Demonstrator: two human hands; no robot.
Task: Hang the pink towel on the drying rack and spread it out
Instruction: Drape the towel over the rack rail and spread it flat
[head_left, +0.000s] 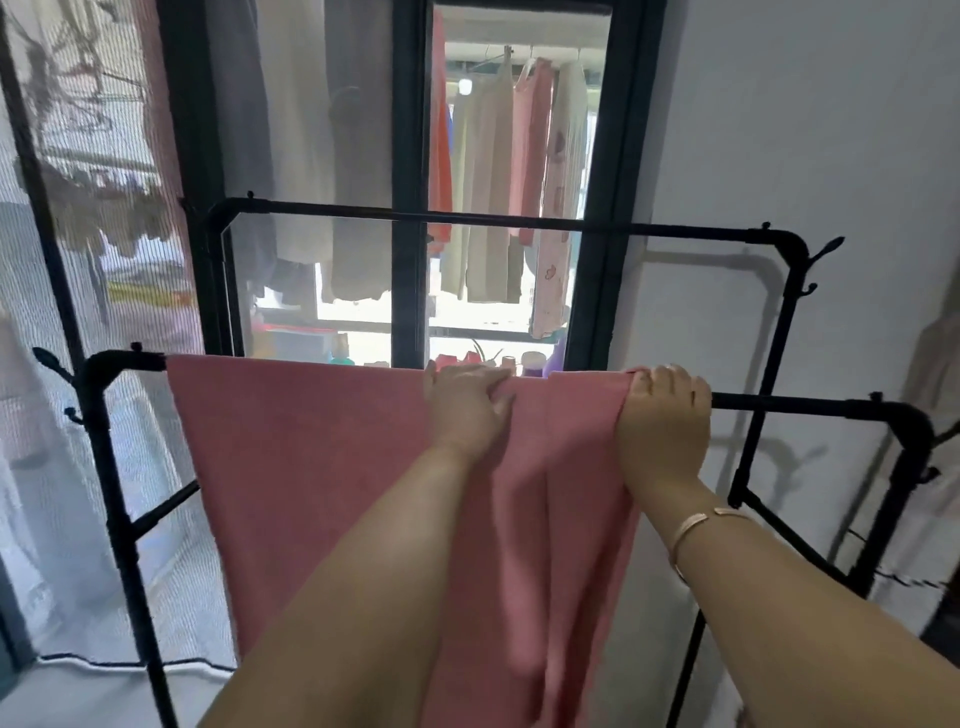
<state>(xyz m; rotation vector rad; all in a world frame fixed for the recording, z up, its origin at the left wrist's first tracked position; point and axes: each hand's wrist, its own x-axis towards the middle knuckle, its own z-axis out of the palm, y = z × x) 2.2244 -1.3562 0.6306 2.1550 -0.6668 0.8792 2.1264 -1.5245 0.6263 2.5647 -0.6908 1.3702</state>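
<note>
The pink towel (311, 467) hangs over the near top bar of the black drying rack (810, 406), covering the bar from its left corner to a little right of the middle. My left hand (467, 405) lies flat on the towel at the bar, fingers pointing right. At the towel's right edge my right hand (665, 415) grips the cloth against the bar. Below my hands the towel hangs in loose folds.
The rack's far top bar (467, 217) is bare, and side hooks stick out at its right corners (826, 249). A dark-framed window (410, 156) with hanging clothes behind it stands beyond. A mesh curtain (78, 208) is on the left, a white wall (805, 130) on the right.
</note>
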